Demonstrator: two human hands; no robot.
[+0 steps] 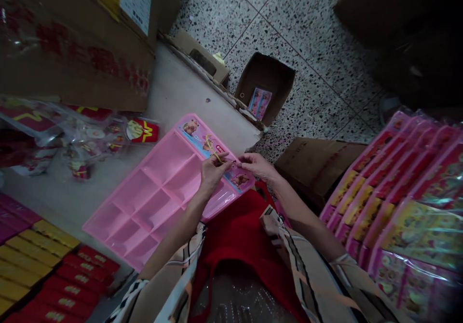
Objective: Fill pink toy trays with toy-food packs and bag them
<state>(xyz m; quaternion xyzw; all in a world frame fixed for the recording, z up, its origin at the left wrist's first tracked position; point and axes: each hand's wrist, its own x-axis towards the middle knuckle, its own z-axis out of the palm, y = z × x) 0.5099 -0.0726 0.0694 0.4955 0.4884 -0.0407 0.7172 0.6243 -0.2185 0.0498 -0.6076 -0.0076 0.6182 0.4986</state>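
Observation:
A pink plastic tray (144, 168) with several compartments lies slanted across the table in front of me. Its header strip (197, 134) carries a printed label with cartoon figures. Over that header, my left hand (213, 171) is closed in a pinch on a thin gold cord (210, 144), whose loose part lies across the label. My right hand (256, 164) is closed too, its fingertips pinched at the header's outer edge, close to the left fingertips. What sits between the right fingers is too small to make out.
Bagged toys (90, 134) and a large carton (72, 48) are at the left. Stacked yellow and red boxes (65, 274) fill the lower left. An open box (265, 74) with a printed card stands beyond the table edge. Packed pink trays (394, 183) stand at the right.

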